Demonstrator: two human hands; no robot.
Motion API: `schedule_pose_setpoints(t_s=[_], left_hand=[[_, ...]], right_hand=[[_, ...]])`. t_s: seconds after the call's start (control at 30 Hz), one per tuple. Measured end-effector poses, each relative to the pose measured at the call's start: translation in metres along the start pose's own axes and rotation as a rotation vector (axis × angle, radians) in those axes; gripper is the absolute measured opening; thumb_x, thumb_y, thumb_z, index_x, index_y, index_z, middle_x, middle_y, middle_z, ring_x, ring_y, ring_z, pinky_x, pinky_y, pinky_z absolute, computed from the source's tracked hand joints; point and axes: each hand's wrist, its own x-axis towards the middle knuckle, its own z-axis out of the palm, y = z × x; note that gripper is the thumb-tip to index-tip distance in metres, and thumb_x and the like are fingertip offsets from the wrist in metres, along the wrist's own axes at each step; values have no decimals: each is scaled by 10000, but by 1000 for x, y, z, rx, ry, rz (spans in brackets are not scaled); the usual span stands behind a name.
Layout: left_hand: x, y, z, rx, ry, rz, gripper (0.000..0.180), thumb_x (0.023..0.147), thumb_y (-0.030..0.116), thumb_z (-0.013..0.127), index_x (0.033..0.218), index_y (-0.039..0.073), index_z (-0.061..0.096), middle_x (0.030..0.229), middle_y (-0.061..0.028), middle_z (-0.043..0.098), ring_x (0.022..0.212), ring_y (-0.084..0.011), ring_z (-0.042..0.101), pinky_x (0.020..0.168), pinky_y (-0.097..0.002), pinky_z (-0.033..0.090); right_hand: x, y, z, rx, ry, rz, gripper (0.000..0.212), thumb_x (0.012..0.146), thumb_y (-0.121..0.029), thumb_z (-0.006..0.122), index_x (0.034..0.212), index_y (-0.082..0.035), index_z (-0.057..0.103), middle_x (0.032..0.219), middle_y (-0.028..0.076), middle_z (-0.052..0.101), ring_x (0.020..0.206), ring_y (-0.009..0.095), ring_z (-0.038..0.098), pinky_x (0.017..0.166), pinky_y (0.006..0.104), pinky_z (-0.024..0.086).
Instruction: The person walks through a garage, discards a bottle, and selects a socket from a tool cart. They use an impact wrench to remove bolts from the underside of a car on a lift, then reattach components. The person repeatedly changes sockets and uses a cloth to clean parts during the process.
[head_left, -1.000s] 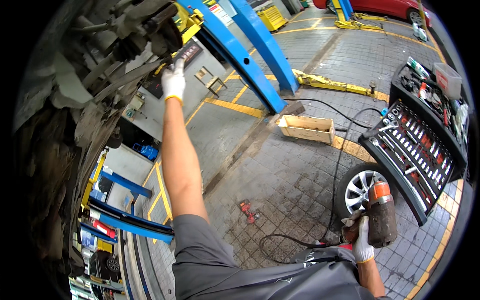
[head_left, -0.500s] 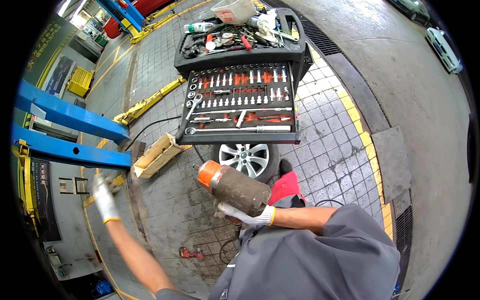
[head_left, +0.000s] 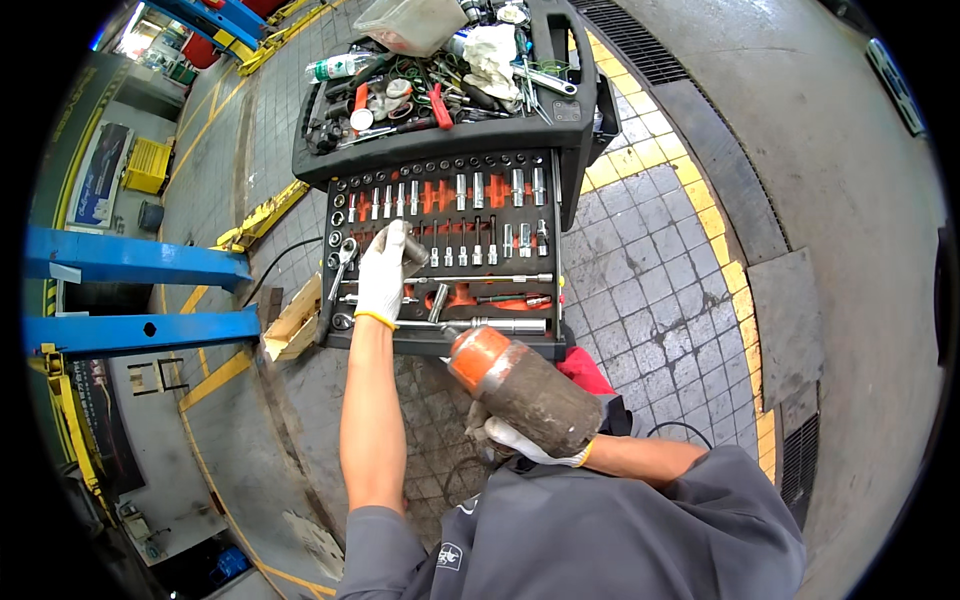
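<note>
We're picking a socket: left hand [head_left: 382,277] closed on one over the socket tray [head_left: 445,250], right hand [head_left: 520,440] gripping the impact wrench [head_left: 520,385]; next, fit them.

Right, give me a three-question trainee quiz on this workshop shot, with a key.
1. True or false: the left hand is over the socket tray of the tool cart.
2. What does the right hand hold? A) a plastic bottle B) a grimy impact tool with an orange end C) a white rag
3. Fill in: both hands wear white ____.

Key: 1 true: the gloved left hand rests on the tray, and seems to grip a socket. 2 B: the impact tool points toward the cart; the plastic bottle and white rag lie in the top bin. 3 gloves.
</note>
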Motion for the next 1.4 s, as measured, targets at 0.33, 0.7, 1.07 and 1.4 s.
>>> schedule_pose_setpoints(t_s=[0.33,0.7,1.07,1.4], left_hand=[[81,-18,61,227,-20,-63,428,1104,287,572,1462,57,519,827,-28,609,663,-126,628,629,-305,576],[131,-7,80,368,-24,-77,412,1093,313,596,1405,45,569,928,-52,660,664,-120,623,627,-308,569],[116,-2,63,-317,-269,-232,381,1109,346,581,1392,91,564,1056,-110,710,831,-253,723,775,-463,635],[139,63,117,-614,56,-68,123,1060,94,601,1116,-7,645,1034,-209,699,956,-390,711,926,-612,607]], right_hand=[[16,-47,-81,153,30,158,250,965,-254,743,1174,-125,694,1057,28,733,1066,237,696,965,421,524],[24,-38,-104,163,63,145,218,972,-226,746,1155,-117,697,1031,37,741,1019,226,720,894,397,560],[34,-44,-108,241,63,106,178,1025,-206,678,1121,-58,649,968,23,669,835,129,620,762,319,518],[33,-14,-104,250,100,70,231,1006,-155,715,1212,-67,657,1032,70,727,1000,201,709,930,381,555]])
